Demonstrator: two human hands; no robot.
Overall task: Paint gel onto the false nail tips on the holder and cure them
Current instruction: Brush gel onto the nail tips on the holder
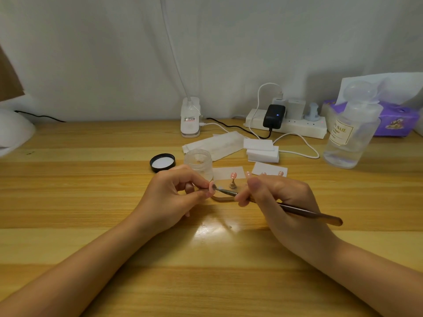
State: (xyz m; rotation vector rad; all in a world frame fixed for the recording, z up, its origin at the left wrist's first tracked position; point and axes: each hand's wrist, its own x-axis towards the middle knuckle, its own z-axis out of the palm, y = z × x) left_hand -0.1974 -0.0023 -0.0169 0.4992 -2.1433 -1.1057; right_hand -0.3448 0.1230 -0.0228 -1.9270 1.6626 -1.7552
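**Now: brush meets nail tip at frame centre**

Nearest, the left hand (pixel 169 193) pinches a pink nail tip (pixel 211 188) in curled fingers; the right hand (pixel 277 197) grips a brush (pixel 297 210), its head touching the tip. Both hands partly hide the holder (pixel 232 184) on the wooden surface (pixel 91 225). Behind stand an open jar (pixel 198 162), black lid (pixel 162 162), white blocks (pixel 262 149); farther, upper right, a power strip (pixel 297 129) and clear bottle (pixel 352 133).

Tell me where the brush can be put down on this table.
Free: the bare wood left of the black lid, and the near table between the forearms. Crowded: behind the hands, around the jar, white pads, power strip and bottle.
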